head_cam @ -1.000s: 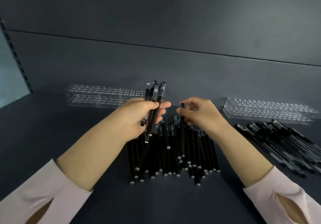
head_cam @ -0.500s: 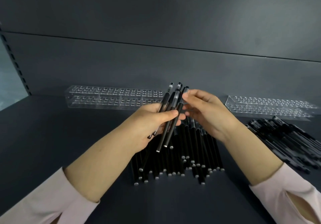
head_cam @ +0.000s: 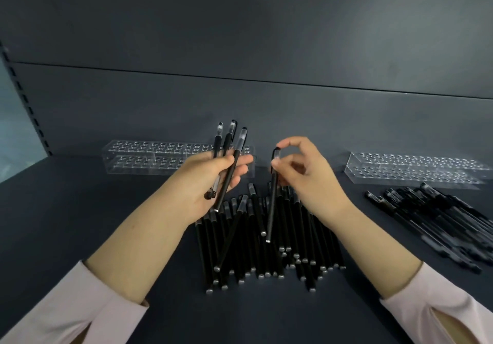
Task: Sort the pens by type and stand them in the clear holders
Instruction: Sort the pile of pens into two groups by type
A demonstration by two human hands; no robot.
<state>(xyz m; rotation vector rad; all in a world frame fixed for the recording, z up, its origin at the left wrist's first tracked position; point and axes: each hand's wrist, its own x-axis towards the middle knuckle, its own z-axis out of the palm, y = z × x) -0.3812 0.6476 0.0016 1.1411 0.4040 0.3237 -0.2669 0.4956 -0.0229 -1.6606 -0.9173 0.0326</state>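
Three pens (head_cam: pixel 229 139) gripped by left hand (head_cam: pixel 208 183), one pen (head_cam: pixel 271 210) pinched by right hand (head_cam: pixel 309 175), left holder (head_cam: pixel 149 157), right holder (head_cam: pixel 413 167) well apart

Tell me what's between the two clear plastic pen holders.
Head view: the right hand, pinching one slim black pen; the dark shelf surface there looks bare.

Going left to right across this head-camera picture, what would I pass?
Left holder → left hand gripping a bundle of pens → right hand pinching one pen → right holder.
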